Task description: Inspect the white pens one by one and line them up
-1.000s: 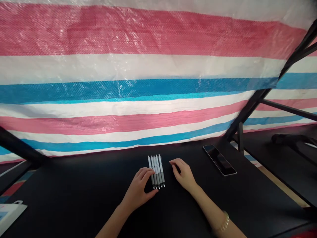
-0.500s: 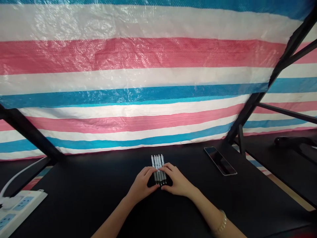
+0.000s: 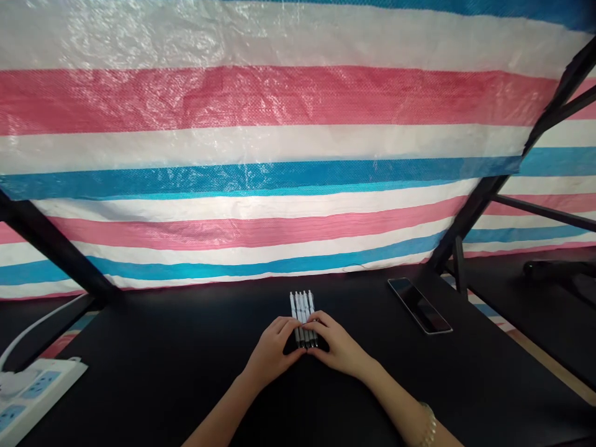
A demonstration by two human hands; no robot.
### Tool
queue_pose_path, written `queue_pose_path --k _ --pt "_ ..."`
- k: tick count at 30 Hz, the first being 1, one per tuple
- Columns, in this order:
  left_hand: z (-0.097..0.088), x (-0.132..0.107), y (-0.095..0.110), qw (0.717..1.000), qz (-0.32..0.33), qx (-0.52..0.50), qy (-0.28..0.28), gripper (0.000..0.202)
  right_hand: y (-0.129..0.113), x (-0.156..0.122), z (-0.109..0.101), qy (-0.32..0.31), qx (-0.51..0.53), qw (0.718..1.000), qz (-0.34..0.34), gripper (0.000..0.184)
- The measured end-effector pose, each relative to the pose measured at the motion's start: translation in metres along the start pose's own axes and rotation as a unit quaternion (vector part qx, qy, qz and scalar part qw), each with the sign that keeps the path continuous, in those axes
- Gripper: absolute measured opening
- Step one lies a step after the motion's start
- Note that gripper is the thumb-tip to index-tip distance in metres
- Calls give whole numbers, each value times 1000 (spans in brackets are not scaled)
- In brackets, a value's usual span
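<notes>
Several white pens (image 3: pixel 302 303) with grey lower barrels lie side by side in a tight row on the black table (image 3: pixel 186 347). Their clicker ends point away from me. From the left, my left hand (image 3: pixel 271 349) curves around the row, with its fingers over the barrels and its thumb at the near tips. My right hand (image 3: pixel 339 344) mirrors it on the other side, thumb also at the tips. Both thumbs almost meet there, and the index fingers nearly touch over the pens. The hands hide part of the lower barrels.
A smartphone (image 3: pixel 419 305) lies to the right on the table. At the left edge is a white power strip (image 3: pixel 51 388) with a cable (image 3: pixel 40 323). Behind the table hangs a striped plastic sheet (image 3: pixel 261 143), with slanted black frame bars (image 3: pixel 484 192) at both sides.
My thumbs have drawn in closer to the near ends of the pens, and the gaps inside my hands look smaller. The whole view has shifted slightly.
</notes>
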State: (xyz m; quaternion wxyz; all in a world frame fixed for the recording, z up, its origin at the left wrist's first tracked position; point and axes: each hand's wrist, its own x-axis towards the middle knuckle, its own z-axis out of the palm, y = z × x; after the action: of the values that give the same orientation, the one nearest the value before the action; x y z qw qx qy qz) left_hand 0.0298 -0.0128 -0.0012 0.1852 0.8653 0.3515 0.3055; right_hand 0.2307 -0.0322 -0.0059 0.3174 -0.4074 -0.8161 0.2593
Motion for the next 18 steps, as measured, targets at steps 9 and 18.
queue_pose_path --k 9,18 --pt "3 -1 1 998 -16 -56 12 33 1 1 -7 17 -43 999 5 50" --pt "3 -2 -8 992 -70 -75 68 24 -60 -53 -39 369 -273 887 -48 10"
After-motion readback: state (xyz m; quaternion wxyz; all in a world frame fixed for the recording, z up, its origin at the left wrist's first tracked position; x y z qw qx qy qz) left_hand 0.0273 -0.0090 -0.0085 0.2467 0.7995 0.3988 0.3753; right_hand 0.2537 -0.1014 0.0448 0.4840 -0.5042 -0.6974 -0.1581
